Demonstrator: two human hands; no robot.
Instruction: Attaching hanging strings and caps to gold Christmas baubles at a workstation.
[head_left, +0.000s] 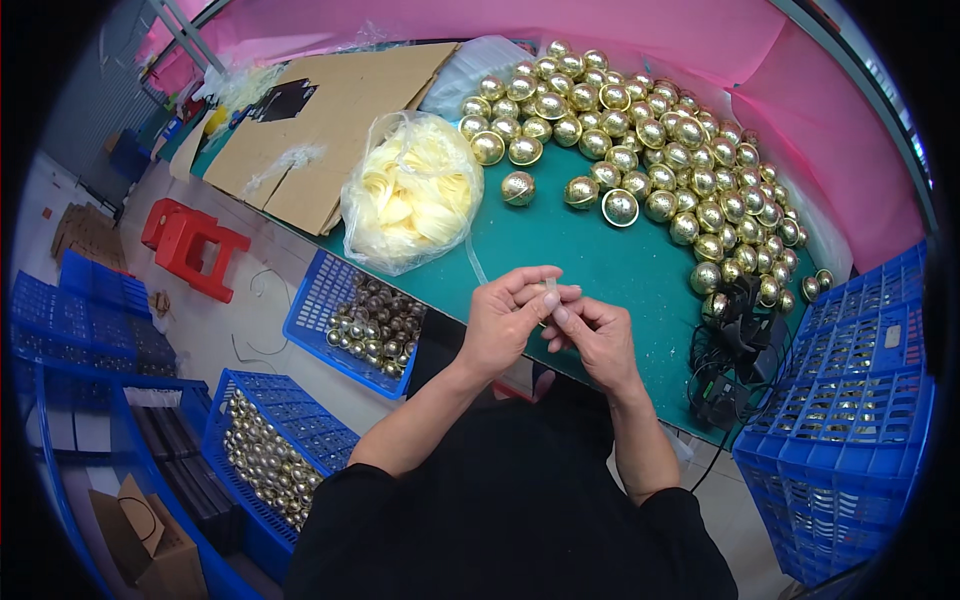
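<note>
— What are the hands doing?
— Left hand [503,322] and right hand [596,335] meet above the green table edge [560,250]; both pinch a small translucent plastic strip [549,291].
— And around them?
— Clear bag of pale yellow petals [410,190] behind; gold metallic balls [640,130] heaped beyond; blue plastic crate [845,420] right.

Left hand [505,322] and right hand [592,335] meet, fingertips pinched together.

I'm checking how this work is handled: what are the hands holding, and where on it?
Both hands, left hand and right hand, pinch a thin pale strip near its top end between their fingertips; what it is cannot be told.
</note>
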